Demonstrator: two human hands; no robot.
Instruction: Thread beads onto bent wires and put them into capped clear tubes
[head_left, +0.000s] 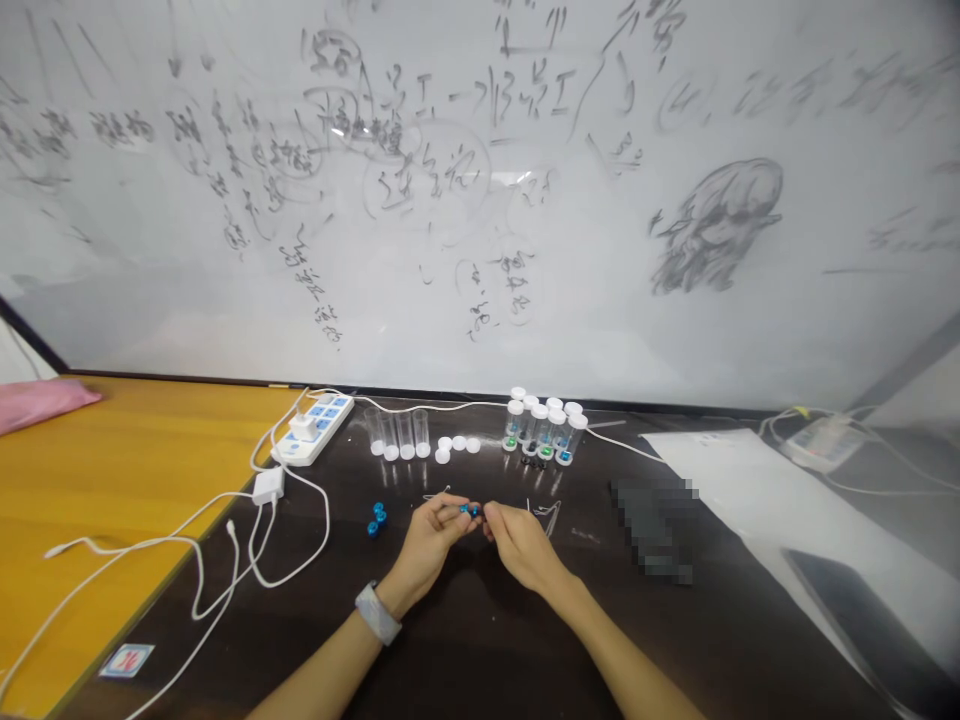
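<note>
One or more small blue parts, pinched at fingertips of left hand, right hand just beside, its grasp indeterminable.

Small glare spots on whiteboard

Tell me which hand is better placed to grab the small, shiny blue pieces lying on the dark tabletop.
Probably the left hand: the loose blue pieces lie nearer it than the right hand, though the left fingertips hold a blue piece.
</note>
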